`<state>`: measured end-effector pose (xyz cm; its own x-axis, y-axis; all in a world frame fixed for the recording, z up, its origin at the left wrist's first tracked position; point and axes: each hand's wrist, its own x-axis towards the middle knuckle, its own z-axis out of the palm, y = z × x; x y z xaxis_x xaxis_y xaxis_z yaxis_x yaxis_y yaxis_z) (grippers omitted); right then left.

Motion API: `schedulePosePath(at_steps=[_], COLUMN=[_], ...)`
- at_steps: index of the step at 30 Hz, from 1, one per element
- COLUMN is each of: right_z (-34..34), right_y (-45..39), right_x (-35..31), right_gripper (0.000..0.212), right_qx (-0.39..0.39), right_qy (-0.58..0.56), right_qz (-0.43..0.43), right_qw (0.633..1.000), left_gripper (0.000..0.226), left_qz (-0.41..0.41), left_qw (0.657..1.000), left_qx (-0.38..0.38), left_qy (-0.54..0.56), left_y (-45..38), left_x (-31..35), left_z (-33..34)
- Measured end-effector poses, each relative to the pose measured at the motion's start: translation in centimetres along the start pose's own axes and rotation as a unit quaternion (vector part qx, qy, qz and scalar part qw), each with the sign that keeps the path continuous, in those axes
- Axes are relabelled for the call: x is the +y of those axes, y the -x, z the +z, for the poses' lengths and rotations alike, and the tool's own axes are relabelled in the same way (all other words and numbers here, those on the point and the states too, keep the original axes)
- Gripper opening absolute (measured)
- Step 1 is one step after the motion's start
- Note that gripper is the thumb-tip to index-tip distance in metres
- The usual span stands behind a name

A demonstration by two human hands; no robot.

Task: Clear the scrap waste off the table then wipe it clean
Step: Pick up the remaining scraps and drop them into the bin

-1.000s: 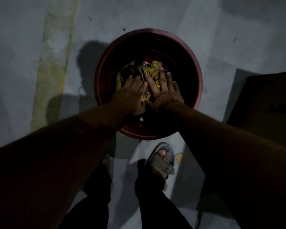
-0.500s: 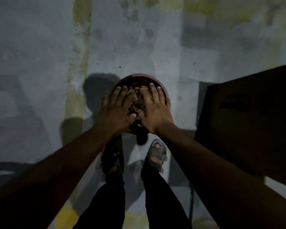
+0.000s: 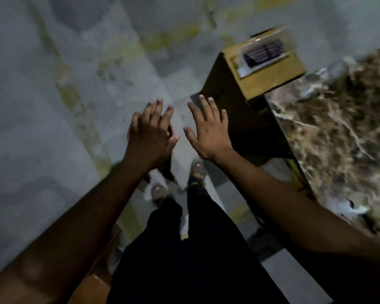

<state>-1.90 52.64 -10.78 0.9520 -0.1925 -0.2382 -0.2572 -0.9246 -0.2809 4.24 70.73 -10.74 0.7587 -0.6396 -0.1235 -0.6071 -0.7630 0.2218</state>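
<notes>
Seemingly both hands, left hand (image 3: 150, 137) and right hand (image 3: 207, 130), hung spread-fingered, empty; scrap on the mottled stone counter (image 3: 338, 128) risked scattering floorward if swept carelessly.

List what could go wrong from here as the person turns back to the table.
1. The red bin is almost hidden under the left hand, close to the feet; a step could knock it over.
2. Scrap reaches the table edge, so a sweep of the open right hand may drop some on the floor.
3. The box by the scrap could get shoved.
</notes>
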Motion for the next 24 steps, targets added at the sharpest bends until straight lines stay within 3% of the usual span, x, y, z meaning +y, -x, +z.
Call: schedulePosePath(at_steps=[6, 10, 16, 24], right_z=[-7.3, -8.4, -8.2, -3.2], right_y=[11.5, 17.8, 27.1, 39.1], right_x=[5.6, 10.9, 19.5, 31.0], right_gripper=[0.067, 0.066, 0.068, 0.071], right_qx=[0.118, 0.161, 0.217, 0.211], right_qy=[-0.045, -0.06, -0.098, -0.141], right_qz=[0.144, 0.252, 0.375, 0.459], right_qw=[0.981, 0.952, 0.896, 0.851], left_gripper=[0.078, 0.078, 0.075, 0.076], left_qz=[0.158, 0.26, 0.388, 0.431], left_qw=[0.987, 0.965, 0.92, 0.889], left_qx=[0.017, -0.018, -0.055, -0.141], left_qy=[-0.031, -0.015, -0.028, -0.068], left_y=[0.2, -1.2, -2.1, 0.7], left_x=[10.7, 19.5, 33.5, 48.2], left_z=[-5.2, -5.6, -1.6, 8.1])
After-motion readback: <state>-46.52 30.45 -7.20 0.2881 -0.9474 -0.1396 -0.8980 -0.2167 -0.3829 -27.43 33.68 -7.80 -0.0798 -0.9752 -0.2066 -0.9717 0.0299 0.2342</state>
